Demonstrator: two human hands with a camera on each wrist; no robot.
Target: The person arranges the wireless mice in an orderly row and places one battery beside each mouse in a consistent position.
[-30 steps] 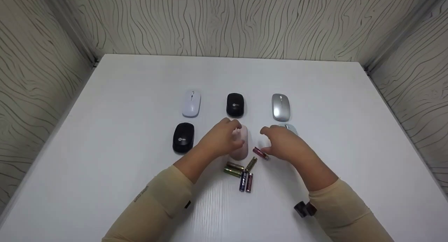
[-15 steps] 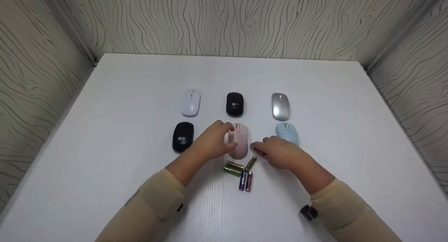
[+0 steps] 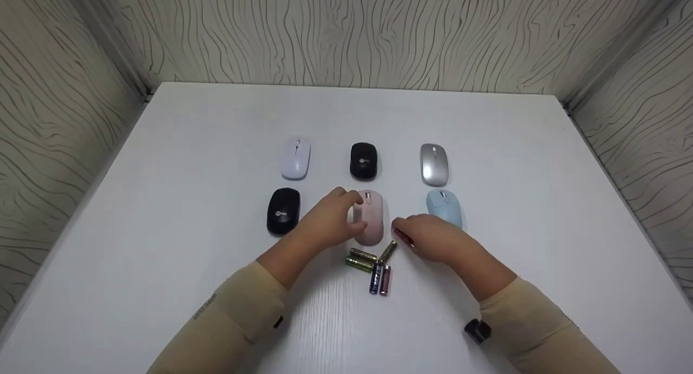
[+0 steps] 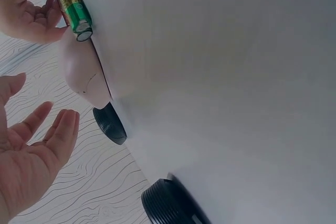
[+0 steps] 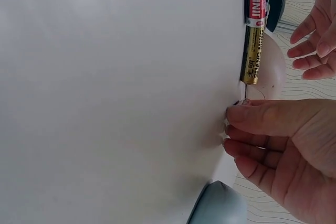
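Observation:
A red battery [image 3: 404, 237], mostly covered by fingers, is pinched between the thumb and fingers of my right hand [image 3: 433, 237] at the tabletop. In the right wrist view the right hand [image 5: 283, 145] has its thumb opposite its curled fingertips. My left hand [image 3: 329, 218] is at the left side of a pink mouse [image 3: 372, 225], its fingers loosely bent and apart. In the left wrist view the left hand [image 4: 37, 156] has nothing between its fingers. Several loose batteries lie just below the pink mouse, among them a green one [image 3: 359, 264], a blue one [image 3: 375, 280] and another red one [image 3: 385, 281].
A light blue mouse [image 3: 444, 205] sits just beyond my right hand, a black mouse [image 3: 283, 211] left of my left hand. Behind stand a white mouse [image 3: 296, 160], another black mouse [image 3: 363, 162] and a silver mouse [image 3: 434, 165]. Patterned walls border the white table [image 3: 189, 146].
My right hand has come down and slightly nearer, taking hold of the red battery and uncovering the light blue mouse. My left hand has shifted a little left, off the pink mouse's middle.

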